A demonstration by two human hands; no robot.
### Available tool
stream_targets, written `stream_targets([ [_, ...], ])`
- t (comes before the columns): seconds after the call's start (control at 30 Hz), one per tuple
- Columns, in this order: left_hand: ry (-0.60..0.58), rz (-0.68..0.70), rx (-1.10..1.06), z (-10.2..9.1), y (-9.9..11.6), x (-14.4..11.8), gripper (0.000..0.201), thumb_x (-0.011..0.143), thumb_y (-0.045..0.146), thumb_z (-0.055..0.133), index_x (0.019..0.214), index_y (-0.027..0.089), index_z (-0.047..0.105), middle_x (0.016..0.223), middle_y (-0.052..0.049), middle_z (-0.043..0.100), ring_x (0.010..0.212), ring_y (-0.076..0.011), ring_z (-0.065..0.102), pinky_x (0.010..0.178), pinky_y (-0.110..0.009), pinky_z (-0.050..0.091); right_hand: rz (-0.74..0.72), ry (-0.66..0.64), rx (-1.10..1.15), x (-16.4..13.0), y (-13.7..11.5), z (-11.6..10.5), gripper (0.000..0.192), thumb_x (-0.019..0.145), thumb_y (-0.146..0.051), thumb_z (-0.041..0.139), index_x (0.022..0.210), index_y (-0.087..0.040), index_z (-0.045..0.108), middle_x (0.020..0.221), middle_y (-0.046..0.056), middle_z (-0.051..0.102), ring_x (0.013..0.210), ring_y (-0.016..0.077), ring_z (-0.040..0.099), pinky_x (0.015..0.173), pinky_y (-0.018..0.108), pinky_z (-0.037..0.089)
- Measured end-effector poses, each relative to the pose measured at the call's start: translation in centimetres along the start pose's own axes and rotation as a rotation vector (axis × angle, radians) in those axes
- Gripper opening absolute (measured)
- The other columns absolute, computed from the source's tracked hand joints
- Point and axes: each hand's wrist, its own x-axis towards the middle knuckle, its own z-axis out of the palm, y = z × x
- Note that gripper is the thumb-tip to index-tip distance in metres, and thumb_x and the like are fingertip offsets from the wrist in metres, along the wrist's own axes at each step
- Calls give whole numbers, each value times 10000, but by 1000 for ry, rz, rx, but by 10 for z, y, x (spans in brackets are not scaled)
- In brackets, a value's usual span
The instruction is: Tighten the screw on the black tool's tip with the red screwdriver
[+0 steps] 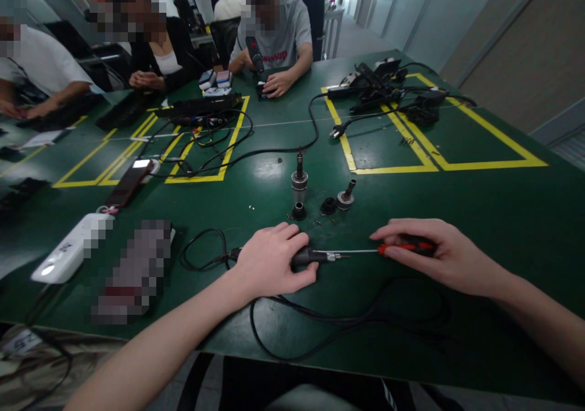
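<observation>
My left hand [269, 260] lies on the green table [479, 216], closed around a black corded tool body [305, 256] whose metal tip points right. My right hand [439, 254] grips a red-and-black screwdriver [402, 248]; its thin shaft [359, 252] runs left and meets the tool's tip. The tool's black cable [347, 326] loops along the near table edge. Just beyond my hands stand small loose parts: an upright metal cylinder [299, 179], a black ring [298, 211], a black cap [328, 205] and a short metal piece [346, 196].
A white device [73, 248] and a phone [128, 182] lie at left. Yellow tape boxes hold cables and black gear [388, 88] at the far right. Three people sit along the far side; one holds a black tool [255, 55].
</observation>
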Motion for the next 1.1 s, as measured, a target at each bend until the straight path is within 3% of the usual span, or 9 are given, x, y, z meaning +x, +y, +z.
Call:
stream_targets([
  [0.17,-2,-2,1,0,0,0,267,964,466,639,887,210,656,852,-27,690,841,-229,677,714,-345,528,117,-76,2,3,0,2,624,1078,-726,467,992,-252,864,584,30,664,497,201,618,463,329,482],
  [0.33,-6,-1,7,0,0,0,260,963,459,643,883,212,651,848,-23,683,844,-228,678,717,-346,529,112,-69,29,3,-4,-2,491,1002,-693,661,1048,-241,849,751,63,783,594,213,702,532,328,569],
  [0.47,-5,-8,5,0,0,0,263,965,461,641,872,215,642,840,-22,680,840,-225,674,717,-342,528,42,31,-14,2,-2,-2,409,933,-626,784,1065,-244,842,868,81,817,708,242,762,627,351,635],
  [0.53,-3,-9,5,0,0,0,263,963,461,643,873,214,642,843,-23,680,843,-226,674,717,-341,527,11,28,-41,2,0,-1,384,956,-604,761,1066,-247,846,881,82,820,707,240,765,616,349,633],
  [0.7,3,-6,2,1,-1,0,255,959,454,646,881,212,650,836,-23,674,839,-228,675,716,-343,525,32,-70,-39,4,1,0,481,1092,-599,539,1006,-244,852,644,37,737,522,198,672,464,309,518],
  [0.97,4,0,-3,1,-1,-1,260,966,459,638,895,210,656,841,-26,680,838,-226,674,715,-342,525,-16,-7,-2,1,-3,-1,343,947,-583,790,1041,-258,846,832,61,786,668,215,738,585,315,610],
  [1.1,-1,-7,4,0,0,-1,262,961,463,646,885,212,654,838,-24,681,833,-225,674,705,-341,525,-17,-57,-41,5,-4,1,376,1013,-586,691,992,-243,844,788,63,785,625,203,725,536,295,575],
])
